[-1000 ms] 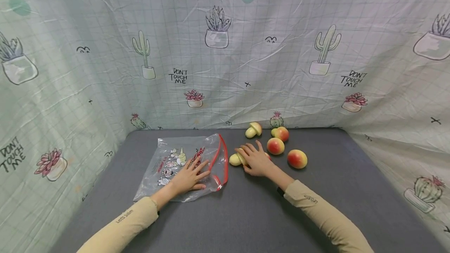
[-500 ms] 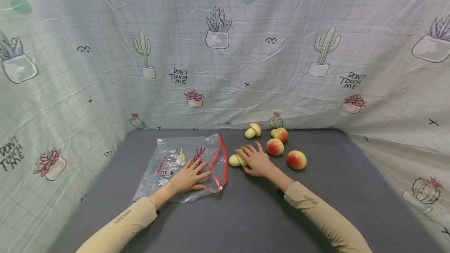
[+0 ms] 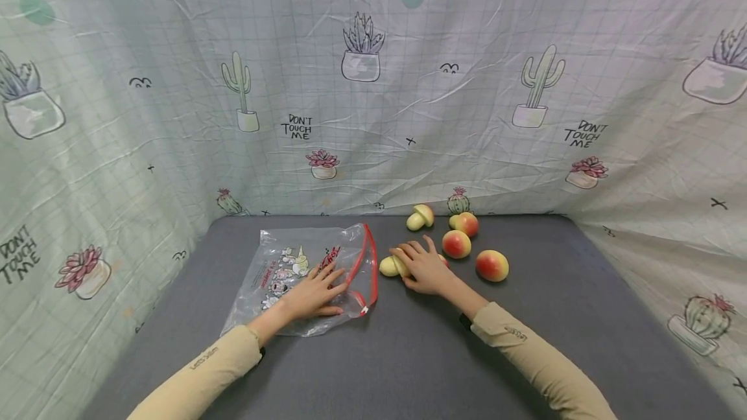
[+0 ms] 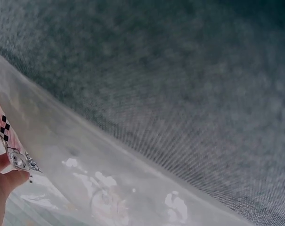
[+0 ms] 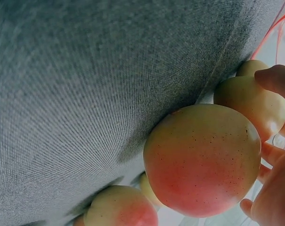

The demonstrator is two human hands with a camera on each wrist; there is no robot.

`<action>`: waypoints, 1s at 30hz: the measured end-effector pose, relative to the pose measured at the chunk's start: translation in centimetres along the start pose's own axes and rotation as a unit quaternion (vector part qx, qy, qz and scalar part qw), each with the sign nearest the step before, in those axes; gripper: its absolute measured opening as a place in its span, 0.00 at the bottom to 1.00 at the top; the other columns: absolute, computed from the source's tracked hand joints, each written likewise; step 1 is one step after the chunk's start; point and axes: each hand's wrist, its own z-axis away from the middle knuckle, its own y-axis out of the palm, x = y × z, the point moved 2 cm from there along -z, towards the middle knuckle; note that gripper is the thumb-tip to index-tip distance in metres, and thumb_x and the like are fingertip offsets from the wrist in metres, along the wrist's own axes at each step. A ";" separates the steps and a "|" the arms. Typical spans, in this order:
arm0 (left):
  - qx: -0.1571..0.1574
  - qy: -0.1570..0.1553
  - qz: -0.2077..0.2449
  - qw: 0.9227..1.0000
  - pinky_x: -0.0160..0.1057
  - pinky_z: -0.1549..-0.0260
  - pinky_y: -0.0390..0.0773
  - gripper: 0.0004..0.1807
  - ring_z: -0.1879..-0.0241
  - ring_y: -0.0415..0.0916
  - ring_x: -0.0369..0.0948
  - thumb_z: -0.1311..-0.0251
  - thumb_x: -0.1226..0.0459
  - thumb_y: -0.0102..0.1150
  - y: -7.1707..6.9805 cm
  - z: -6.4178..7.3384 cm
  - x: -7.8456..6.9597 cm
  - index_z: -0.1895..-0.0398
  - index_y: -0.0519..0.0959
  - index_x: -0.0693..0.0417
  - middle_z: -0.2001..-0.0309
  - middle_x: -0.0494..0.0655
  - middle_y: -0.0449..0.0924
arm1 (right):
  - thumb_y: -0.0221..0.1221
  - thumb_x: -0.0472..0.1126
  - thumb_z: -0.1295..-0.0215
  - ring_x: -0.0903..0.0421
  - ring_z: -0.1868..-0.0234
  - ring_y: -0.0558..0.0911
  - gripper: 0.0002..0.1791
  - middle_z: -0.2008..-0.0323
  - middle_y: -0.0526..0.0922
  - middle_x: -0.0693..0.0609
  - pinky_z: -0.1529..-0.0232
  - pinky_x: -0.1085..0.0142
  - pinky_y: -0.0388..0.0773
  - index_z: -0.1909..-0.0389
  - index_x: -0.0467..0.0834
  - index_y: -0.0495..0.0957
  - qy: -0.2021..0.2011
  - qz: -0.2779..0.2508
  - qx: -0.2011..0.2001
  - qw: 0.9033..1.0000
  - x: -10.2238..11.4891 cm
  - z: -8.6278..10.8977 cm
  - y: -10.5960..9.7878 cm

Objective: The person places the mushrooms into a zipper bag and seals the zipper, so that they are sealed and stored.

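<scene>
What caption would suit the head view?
Left hand rests on a clear bag; right hand grips a yellow mushroom near red-yellow fruits.

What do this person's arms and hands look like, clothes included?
The left sleeve and right sleeve are beige with small dark lettering. A black band shows at the right one's end, something dark at the left's. The left hand and right hand are gloveless.

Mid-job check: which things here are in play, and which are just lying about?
In play:
clear bag, under the left hand
yellow mushroom, held by the right hand

Apparently just lying about:
rear yellow mushroom
red-and-yellow fruits
</scene>
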 end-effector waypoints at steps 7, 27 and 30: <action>-0.001 -0.004 0.000 1.000 0.61 0.47 0.62 0.33 0.37 0.55 0.60 0.45 0.44 0.49 0.3 0.0 0.0 0.39 0.66 0.51 0.38 0.58 0.62 | 0.61 0.49 0.51 0.50 0.46 0.69 0.34 0.48 0.72 0.47 0.43 0.39 0.54 0.41 0.47 0.65 -0.006 0.003 -0.024 1.000 0.1 0.0 -0.1; 0.006 -0.016 -0.028 0.999 0.60 0.47 0.63 0.34 0.36 0.54 0.58 0.46 0.42 0.48 0.3 -0.1 -0.2 0.39 0.65 0.50 0.37 0.56 0.60 | 0.60 0.54 0.53 0.52 0.48 0.70 0.34 0.53 0.75 0.51 0.43 0.42 0.55 0.43 0.48 0.67 -0.003 0.016 -0.039 0.999 1.4 -1.0 -0.8; 0.002 -0.011 -0.042 0.999 0.60 0.48 0.64 0.34 0.36 0.55 0.58 0.46 0.41 0.48 0.2 -0.1 -0.2 0.40 0.66 0.50 0.37 0.56 0.61 | 0.60 0.55 0.53 0.52 0.48 0.70 0.34 0.53 0.75 0.52 0.42 0.42 0.55 0.44 0.47 0.67 -0.002 0.018 -0.037 0.999 1.6 -1.0 -0.7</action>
